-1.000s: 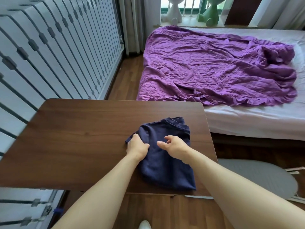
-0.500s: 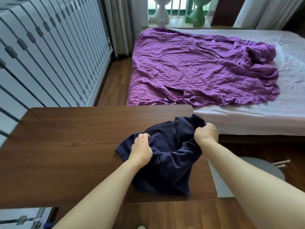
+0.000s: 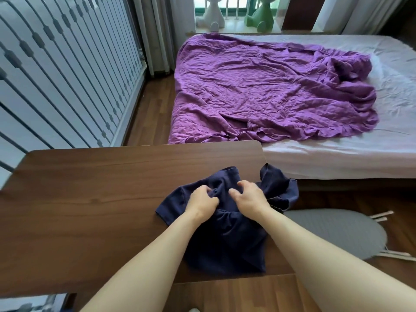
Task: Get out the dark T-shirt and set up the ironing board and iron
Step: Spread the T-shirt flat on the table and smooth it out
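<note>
A dark navy T-shirt [image 3: 227, 242] lies bunched on the right part of a brown wooden table [image 3: 94, 199], one flap hanging over the table's right edge. My left hand [image 3: 202, 200] pinches the fabric near the shirt's middle. My right hand [image 3: 246, 195] rests on the cloth just beside it, fingers curled into the folds. A grey padded ironing board [image 3: 337, 233] lies flat on the floor to the right of the table, its pale legs sticking out at the right. No iron is in sight.
A bed [image 3: 360, 158] with a crumpled purple sheet [image 3: 270, 93] stands right behind the table. A white slatted wall panel [image 3: 56, 75] runs along the left. Wooden floor [image 3: 146, 113] shows between them. White and green figures stand at the window.
The folded shirt has been pulled open and part of it now hangs off the table's right edge. My right hand came back from the right edge to the shirt's middle, beside my left hand.
</note>
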Demonstrator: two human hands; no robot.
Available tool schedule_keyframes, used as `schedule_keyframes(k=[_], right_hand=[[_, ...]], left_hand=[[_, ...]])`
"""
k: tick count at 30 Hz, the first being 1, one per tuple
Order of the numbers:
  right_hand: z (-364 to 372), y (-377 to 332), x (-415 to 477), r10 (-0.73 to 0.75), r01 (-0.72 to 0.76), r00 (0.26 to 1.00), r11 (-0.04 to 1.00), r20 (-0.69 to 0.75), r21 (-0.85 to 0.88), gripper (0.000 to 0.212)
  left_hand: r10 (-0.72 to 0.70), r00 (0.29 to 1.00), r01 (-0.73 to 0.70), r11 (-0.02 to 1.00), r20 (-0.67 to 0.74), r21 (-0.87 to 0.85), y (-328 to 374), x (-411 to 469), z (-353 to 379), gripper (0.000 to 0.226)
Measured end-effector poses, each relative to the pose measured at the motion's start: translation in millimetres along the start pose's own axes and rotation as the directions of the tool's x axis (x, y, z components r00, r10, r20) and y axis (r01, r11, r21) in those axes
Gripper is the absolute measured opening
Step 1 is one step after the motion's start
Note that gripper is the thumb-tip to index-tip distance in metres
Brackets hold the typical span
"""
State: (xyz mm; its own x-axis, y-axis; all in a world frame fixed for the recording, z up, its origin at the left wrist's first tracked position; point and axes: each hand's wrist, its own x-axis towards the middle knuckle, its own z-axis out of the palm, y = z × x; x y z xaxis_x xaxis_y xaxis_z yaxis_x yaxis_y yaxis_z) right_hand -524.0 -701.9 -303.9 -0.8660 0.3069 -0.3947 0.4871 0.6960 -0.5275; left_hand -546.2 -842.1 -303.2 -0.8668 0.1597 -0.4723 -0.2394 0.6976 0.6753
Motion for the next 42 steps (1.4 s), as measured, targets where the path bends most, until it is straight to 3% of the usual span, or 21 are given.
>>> schedule_keyframes(k=[2,4,5,7,9,10,14,17,24,29,31,33,35,36,38,40,42], right_hand=[[-6,3,7,0.095,-0.084,0.993,0.986,-0.073,0.144,0.039],[-13,10,12,0.185,-0.172,0.981,0.966,-0.05,0.194,0.048],[-15,15,13,0.214,-0.207,0.977,0.96,-0.015,0.191,0.053],[-16,21,13,0.238,-0.243,0.97,0.962,0.052,0.128,0.058],[-12,23,14,0.213,-0.217,0.973,0.976,0.087,0.033,0.06],[-9,23,15,0.198,-0.2,0.975,0.98,0.101,0.006,0.062],[2,5,16,0.098,-0.11,0.979,0.992,0.18,0.06,0.057],[10,-19,15,0.015,-0.041,0.974,0.993,0.227,0.111,0.049],[42,-67,34,-0.113,0.04,0.957,0.964,0.268,0.263,0.065],[63,-106,48,-0.214,0.146,0.932,0.961,0.293,0.236,0.087],[73,-121,51,-0.254,0.19,0.905,0.959,0.341,0.211,0.09],[78,-126,52,-0.286,0.23,0.886,0.954,0.364,0.191,0.075],[81,-126,53,-0.308,0.274,0.888,0.951,0.341,0.147,0.053],[81,-125,54,-0.324,0.285,0.893,0.944,0.313,0.165,0.038],[76,-123,52,-0.339,0.262,0.911,0.915,0.235,0.307,0.012],[63,-122,50,-0.257,0.172,0.959,0.861,0.117,0.479,0.02],[44,-119,48,-0.151,0.086,0.987,0.768,0.049,0.635,0.028]], left_hand=[[0.161,0.97,-0.116,0.965,0.181,-0.235,9,-12,2,0.017],[0.225,0.938,-0.116,0.919,0.262,-0.376,8,-19,3,0.022],[0.213,0.955,-0.13,0.926,0.207,-0.354,4,-15,2,0.024],[0.167,0.985,-0.169,0.985,0.048,0.043,-11,-2,-1,0.027],[0.128,0.989,-0.146,0.889,0.071,0.434,-28,6,-4,0.045],[0.106,0.987,-0.152,0.845,0.119,0.513,-34,7,-5,0.051],[0.032,0.994,-0.087,0.818,0.106,0.568,-50,17,-18,0.064],[0.013,0.998,-0.051,0.813,0.069,0.58,-69,32,-41,0.061],[-0.082,0.996,0.057,0.813,0.017,0.58,-102,58,-104,0.06],[-0.113,0.991,0.132,0.784,-0.069,0.607,-112,84,-130,0.058],[-0.052,0.983,0.14,0.831,-0.175,0.539,-112,91,-134,0.051],[0.02,0.965,0.056,0.959,-0.262,0.279,-103,90,-130,0.03],[0.022,0.976,-0.041,0.996,-0.216,-0.083,-91,79,-127,0.019],[0.026,0.987,-0.055,0.981,-0.156,-0.184,-87,74,-128,0.02],[0.067,0.997,-0.076,0.964,-0.046,-0.256,-85,65,-132,0.023],[0.093,0.995,-0.097,0.979,-0.033,-0.179,-88,61,-137,0.021],[0.063,0.99,-0.078,0.989,-0.123,-0.125,-88,58,-139,0.021]])
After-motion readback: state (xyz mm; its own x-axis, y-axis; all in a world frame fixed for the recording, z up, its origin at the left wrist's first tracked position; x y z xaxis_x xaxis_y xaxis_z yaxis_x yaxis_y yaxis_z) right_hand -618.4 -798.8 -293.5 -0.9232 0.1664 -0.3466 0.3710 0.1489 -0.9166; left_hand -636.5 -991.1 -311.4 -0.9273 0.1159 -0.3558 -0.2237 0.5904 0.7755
